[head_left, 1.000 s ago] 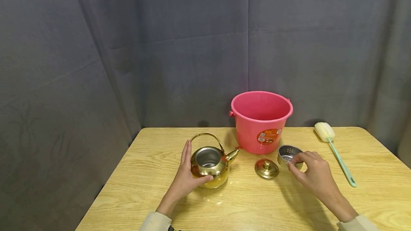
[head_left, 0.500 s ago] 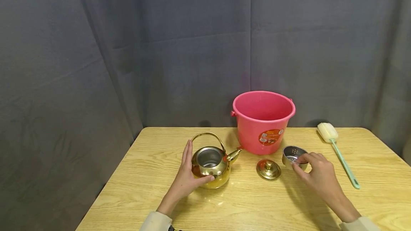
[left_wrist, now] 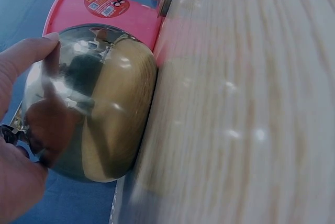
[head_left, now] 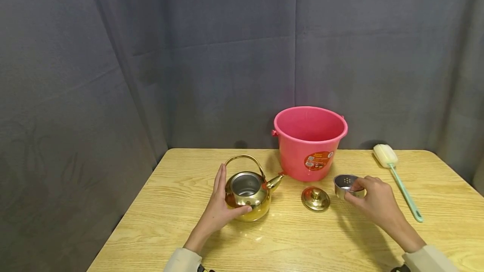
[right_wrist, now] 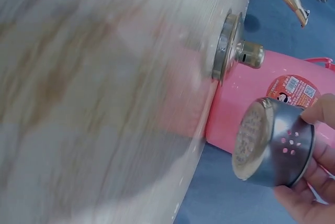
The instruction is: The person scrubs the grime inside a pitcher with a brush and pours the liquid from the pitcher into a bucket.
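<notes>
In the head view, a gold teapot (head_left: 247, 196) with an upright hoop handle stands uncovered on the table. My left hand (head_left: 217, 213) rests against its left side, fingers straight and thumb extended along the front of the belly; the left wrist view shows the thumb (left_wrist: 31, 54) touching the shiny pot. Fingers and thumb of my right hand (head_left: 376, 205) pinch the rim of a small metal tea strainer (head_left: 342, 188). The right wrist view shows this strainer (right_wrist: 275, 143), with its perforated base, held above the tabletop. Between pot and strainer lies the gold lid (head_left: 315, 199), knob up.
Behind the lid stands a pink bucket (head_left: 307, 154) with an orange label, close to the teapot's spout. A sponge brush (head_left: 401, 184) with a green handle lies at the right of the wooden table (head_left: 181, 188). Grey curtains (head_left: 234, 62) hang behind.
My right hand has moved slightly right with the strainer, away from the lid. My left hand stays at the teapot. The whole head view has shifted a little.
</notes>
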`<control>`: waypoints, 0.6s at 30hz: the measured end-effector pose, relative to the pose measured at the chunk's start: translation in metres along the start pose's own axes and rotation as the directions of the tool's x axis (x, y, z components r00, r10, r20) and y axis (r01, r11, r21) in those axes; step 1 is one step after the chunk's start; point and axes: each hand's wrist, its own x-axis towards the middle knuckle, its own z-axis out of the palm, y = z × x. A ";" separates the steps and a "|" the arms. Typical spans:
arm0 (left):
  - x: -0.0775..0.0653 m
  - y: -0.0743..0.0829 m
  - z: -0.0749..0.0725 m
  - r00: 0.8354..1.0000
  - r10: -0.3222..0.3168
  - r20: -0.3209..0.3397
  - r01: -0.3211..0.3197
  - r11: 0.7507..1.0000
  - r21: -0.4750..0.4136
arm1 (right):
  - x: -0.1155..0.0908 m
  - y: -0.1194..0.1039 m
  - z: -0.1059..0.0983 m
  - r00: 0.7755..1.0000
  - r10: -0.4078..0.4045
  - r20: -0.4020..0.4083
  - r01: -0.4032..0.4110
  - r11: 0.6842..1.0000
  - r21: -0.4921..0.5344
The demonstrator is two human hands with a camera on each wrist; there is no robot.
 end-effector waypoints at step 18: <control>-0.001 0.002 0.000 1.000 -0.010 -0.005 0.010 1.000 -0.012 | 0.002 0.005 -0.005 0.982 0.101 0.157 -0.095 0.994 -0.044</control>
